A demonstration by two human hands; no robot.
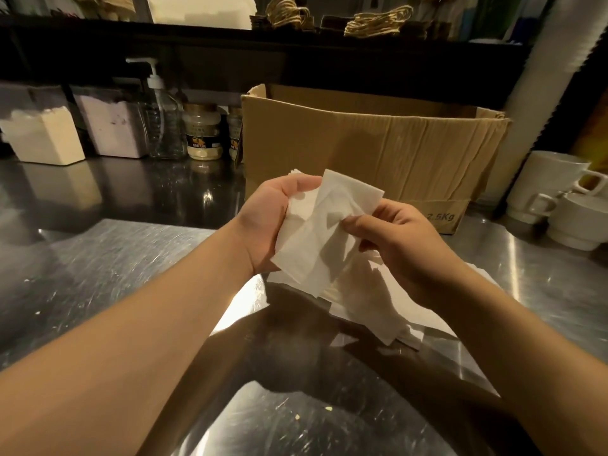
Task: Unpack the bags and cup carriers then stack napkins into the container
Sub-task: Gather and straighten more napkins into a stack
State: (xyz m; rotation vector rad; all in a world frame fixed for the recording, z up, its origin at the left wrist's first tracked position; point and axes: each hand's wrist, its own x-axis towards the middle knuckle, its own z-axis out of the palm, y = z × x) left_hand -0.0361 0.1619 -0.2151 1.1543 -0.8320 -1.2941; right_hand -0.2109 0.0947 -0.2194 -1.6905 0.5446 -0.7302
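A scratched steel counter (108,274) fills the head view, with a dark shelf unit behind it and coils of twine-handled goods on the top shelf. An open cardboard box (371,149) stands at the middle of the counter, its near wall creased. In front of the box, above the counter, the left hand (273,222) grips a small stack of white napkins (316,238), fingers curled round its far edge and the palm under it. The right hand (394,238) pinches the near corner of the top napkin between thumb and forefinger, lifting it slightly off the stack. Under both hands, in front of the box, loose napkins on the counter (371,307) lie in a rumpled pile. To the left of the box stand two jars (201,133) of pale powder, then a clear pump bottle (161,123), then two tubs (46,136) holding light powder. To the right of the box sit stacked white mugs (556,192), with a tall column of white cups (539,60) rising behind them
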